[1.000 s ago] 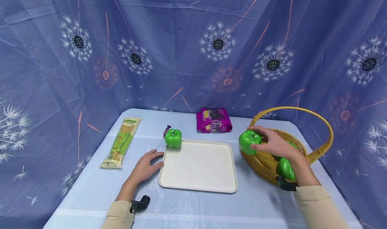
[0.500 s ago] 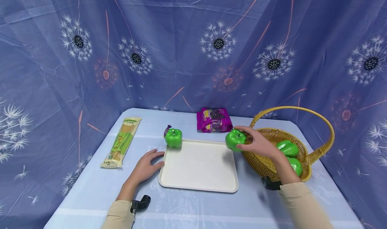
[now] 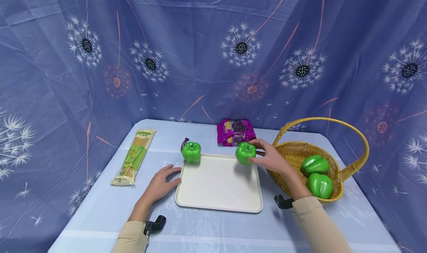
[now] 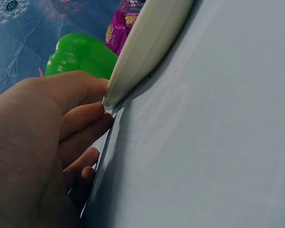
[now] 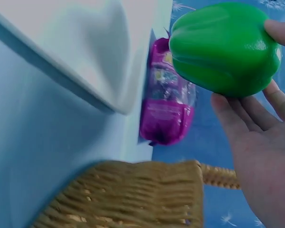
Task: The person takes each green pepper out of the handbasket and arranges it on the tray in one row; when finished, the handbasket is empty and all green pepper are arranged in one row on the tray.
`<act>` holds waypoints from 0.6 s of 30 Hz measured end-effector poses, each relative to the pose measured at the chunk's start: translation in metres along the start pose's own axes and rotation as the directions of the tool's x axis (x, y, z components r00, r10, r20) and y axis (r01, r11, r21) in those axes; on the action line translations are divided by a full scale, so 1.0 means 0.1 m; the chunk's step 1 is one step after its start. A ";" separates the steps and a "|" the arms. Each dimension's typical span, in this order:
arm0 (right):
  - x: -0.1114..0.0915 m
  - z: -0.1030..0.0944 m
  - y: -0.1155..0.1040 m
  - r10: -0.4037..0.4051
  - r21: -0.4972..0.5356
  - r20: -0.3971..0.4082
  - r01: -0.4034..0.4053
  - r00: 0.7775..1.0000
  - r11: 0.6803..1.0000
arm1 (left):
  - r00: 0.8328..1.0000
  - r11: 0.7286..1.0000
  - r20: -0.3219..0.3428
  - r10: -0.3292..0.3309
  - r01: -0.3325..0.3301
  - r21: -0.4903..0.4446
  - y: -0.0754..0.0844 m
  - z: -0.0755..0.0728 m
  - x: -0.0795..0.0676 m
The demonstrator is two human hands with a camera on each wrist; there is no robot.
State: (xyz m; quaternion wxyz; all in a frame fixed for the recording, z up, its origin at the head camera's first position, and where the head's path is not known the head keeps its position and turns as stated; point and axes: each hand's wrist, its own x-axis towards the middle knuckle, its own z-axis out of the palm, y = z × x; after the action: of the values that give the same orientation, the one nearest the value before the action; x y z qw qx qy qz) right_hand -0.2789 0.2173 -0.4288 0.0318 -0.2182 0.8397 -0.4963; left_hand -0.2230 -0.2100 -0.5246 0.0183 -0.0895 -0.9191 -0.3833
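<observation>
My right hand (image 3: 271, 157) holds a green bell pepper (image 3: 245, 153) over the back right corner of the white tray (image 3: 218, 186). In the right wrist view, the thumb is on one side of this pepper (image 5: 223, 47) and the fingers on the other. A second green bell pepper (image 3: 191, 152) sits at the tray's back left corner. Beside the tray's left edge lies my left hand (image 3: 161, 184), its relaxed fingers touching the rim (image 4: 133, 57). Two more green peppers (image 3: 320, 185) lie in the wicker basket (image 3: 290, 153) on the right.
A purple candy bag (image 3: 235, 132) lies behind the tray, and a small wrapped candy (image 3: 184, 144) is partly hidden behind the left pepper. A long noodle packet (image 3: 134, 157) lies at far left. The basket's tall handle (image 3: 361, 141) arches upward. A patterned curtain (image 3: 200, 60) surrounds the table.
My right hand has carried the green bell pepper left, from above the basket to over the tray's back right corner. The left hand has stayed in place.
</observation>
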 end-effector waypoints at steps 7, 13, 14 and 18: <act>0.08 0.18 -0.05 0.008 0.068 -0.016 -0.007 1.000 0.998 | 1.000 1.000 0.001 0.002 -0.002 0.005 0.00 0.00 0.00; 0.11 0.32 -0.28 -0.017 0.071 0.012 0.016 1.000 0.997 | 1.000 1.000 0.003 -0.003 0.003 0.004 0.02 -0.01 -0.01; 0.12 0.34 -0.30 -0.016 0.061 0.016 0.015 1.000 0.998 | 1.000 1.000 0.004 -0.004 0.004 0.004 0.03 -0.01 -0.01; 0.19 0.43 -0.29 -0.031 0.031 0.007 0.031 0.999 0.999 | 1.000 1.000 0.006 -0.007 0.007 0.004 0.04 -0.02 -0.01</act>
State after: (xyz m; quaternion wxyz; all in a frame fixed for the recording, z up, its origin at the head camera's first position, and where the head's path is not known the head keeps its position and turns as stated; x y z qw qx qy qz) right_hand -0.2750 0.1623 -0.4228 0.0303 -0.2325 0.8283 -0.5088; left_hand -0.2214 -0.2088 -0.5209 0.0145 -0.0875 -0.9202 -0.3813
